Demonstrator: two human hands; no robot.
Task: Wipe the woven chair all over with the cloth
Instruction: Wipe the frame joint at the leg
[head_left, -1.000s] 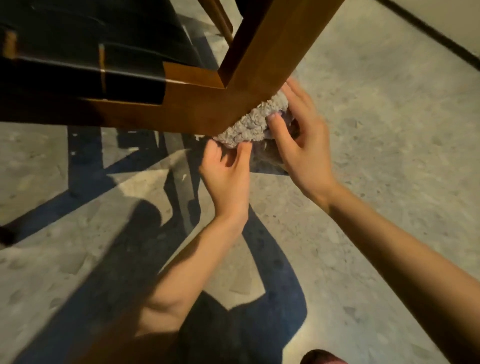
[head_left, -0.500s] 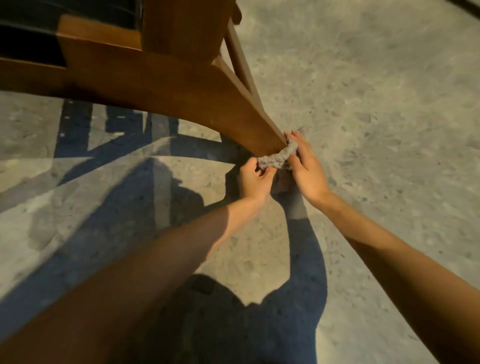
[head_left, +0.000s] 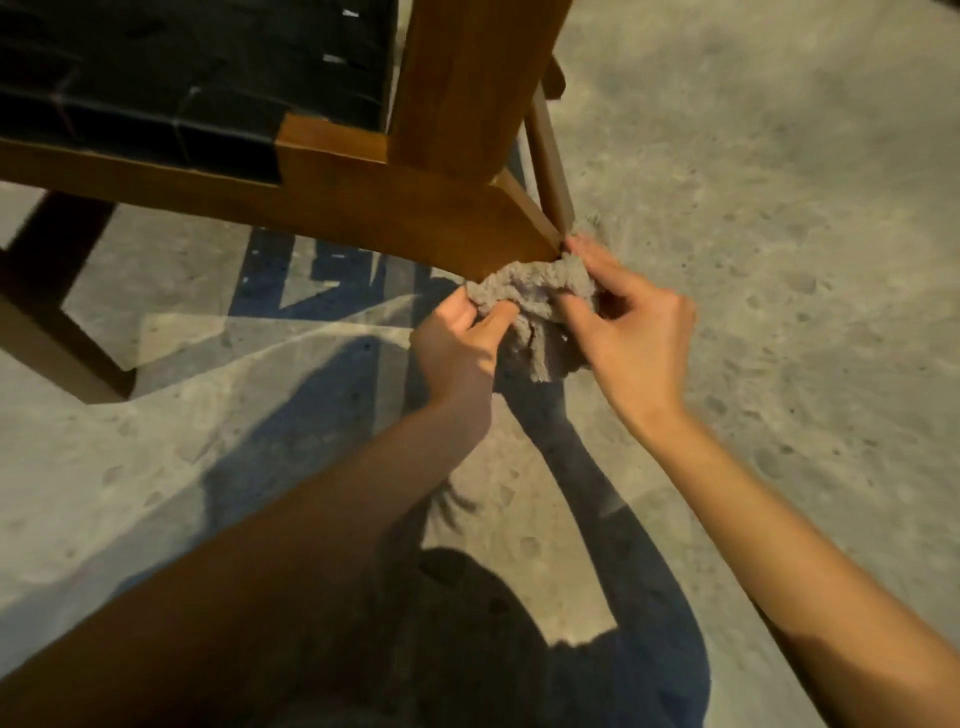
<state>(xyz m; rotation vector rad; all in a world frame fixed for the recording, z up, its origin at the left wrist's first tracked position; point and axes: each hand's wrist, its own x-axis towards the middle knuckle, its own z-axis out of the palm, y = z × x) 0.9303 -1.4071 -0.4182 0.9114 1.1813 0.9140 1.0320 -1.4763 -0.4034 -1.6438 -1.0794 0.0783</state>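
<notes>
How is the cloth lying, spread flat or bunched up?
Bunched up. Both the left hand and the right hand pinch the cloth into a crumpled wad against the chair's wooden frame, with a fold hanging below.

The setting is identified as an indoor room furnished in a domestic manner. Whether it is a home or another furnished interior cannot be determined. The floor (head_left: 779, 312) is a hard, pale grey surface, speckled with small darker chips in the manner of terrazzo or polished concrete. A chair (head_left: 415, 218) with a stained wooden frame and a dark woven seat (head_left: 156, 93) is stood directly on this floor. Warm, low-angled light is indicated by the long, sharp-edged shadows (head_left: 322, 270) that are cast across the floor beneath and beside the chair.
</notes>
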